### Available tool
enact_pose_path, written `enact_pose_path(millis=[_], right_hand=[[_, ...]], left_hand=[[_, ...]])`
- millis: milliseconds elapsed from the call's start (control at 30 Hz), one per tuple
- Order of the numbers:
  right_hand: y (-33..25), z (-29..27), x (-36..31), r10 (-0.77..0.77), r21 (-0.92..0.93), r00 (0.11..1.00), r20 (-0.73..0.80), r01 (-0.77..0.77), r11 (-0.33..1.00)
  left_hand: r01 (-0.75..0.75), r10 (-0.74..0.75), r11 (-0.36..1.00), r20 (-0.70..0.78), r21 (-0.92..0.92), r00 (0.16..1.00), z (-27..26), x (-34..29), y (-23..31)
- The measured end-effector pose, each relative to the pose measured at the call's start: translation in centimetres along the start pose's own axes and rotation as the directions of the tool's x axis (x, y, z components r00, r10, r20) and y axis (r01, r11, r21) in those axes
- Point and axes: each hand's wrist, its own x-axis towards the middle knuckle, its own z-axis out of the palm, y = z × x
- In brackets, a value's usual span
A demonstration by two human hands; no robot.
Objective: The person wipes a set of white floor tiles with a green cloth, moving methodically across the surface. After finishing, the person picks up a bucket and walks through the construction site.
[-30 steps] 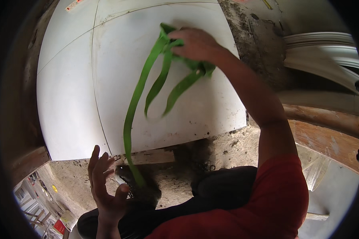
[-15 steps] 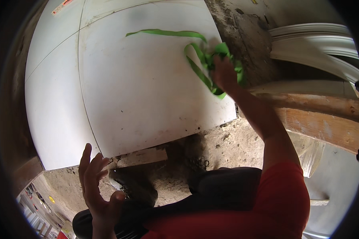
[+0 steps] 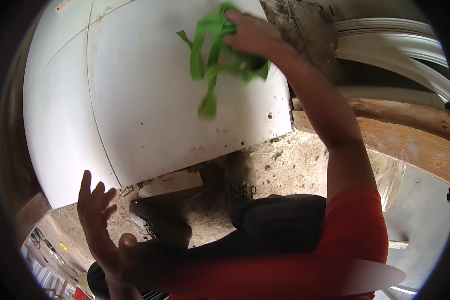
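Observation:
Over the far part of a large white tile (image 3: 150,100), my right hand (image 3: 252,35) grips a bunched bright green cloth (image 3: 212,27) with long dangling strips. The strips hang loose and are blurred by motion; whether they touch the tile I cannot tell. Dark specks dot the tile's near right part. At the lower left, my left hand (image 3: 102,227) hovers near the tile's front edge, its fingers spread and nothing in it.
Thin joints separate the white tile from neighbouring tiles (image 3: 55,125) at the left. Rough, bare ground (image 3: 280,155) lies along the near edge. Wooden beams (image 3: 385,127) and curved white strips (image 3: 390,45) are at the right. A red-tipped object (image 3: 62,5) rests at the far left.
My right hand has swept the green cloth away from me and to the left, off the tile's right edge. My left hand has shifted slightly left, still spread.

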Motion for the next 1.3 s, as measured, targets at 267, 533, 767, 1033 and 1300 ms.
enact_pose_path(millis=[267,533,767,1033,1300], right_hand=[[1.6,8.0,-15.5,0.204,-0.215,0.972,0.117,-0.175,0.961],[-4.2,-1.4,-20.7,0.287,-0.121,0.359,0.888,-0.420,0.899],[0.8,2.6,-14.3,0.398,0.002,0.916,0.054,-0.398,0.917],[-12.1,11.0,-22.1,-0.172,0.574,0.849,0.500,-0.176,0.800],[-4.4,3.1,-7.7,0.001,0.294,0.977,0.214,-0.065,0.954]], left_hand=[[0.055,-0.055,0.998,0.014,-0.018,0.998,-0.4,-0.3,-0.8],[-0.024,0.038,0.995,0.135,-0.101,0.990,0.2,0.8,-0.3],[0.003,0.004,0.997,0.083,-0.081,0.997,-0.1,-0.1,0.0],[0.001,0.000,0.998,0.010,-0.063,1.000,-0.9,-1.0,0.5],[-0.059,0.060,0.995,0.009,-0.082,0.998,-1.9,-1.0,0.4]])
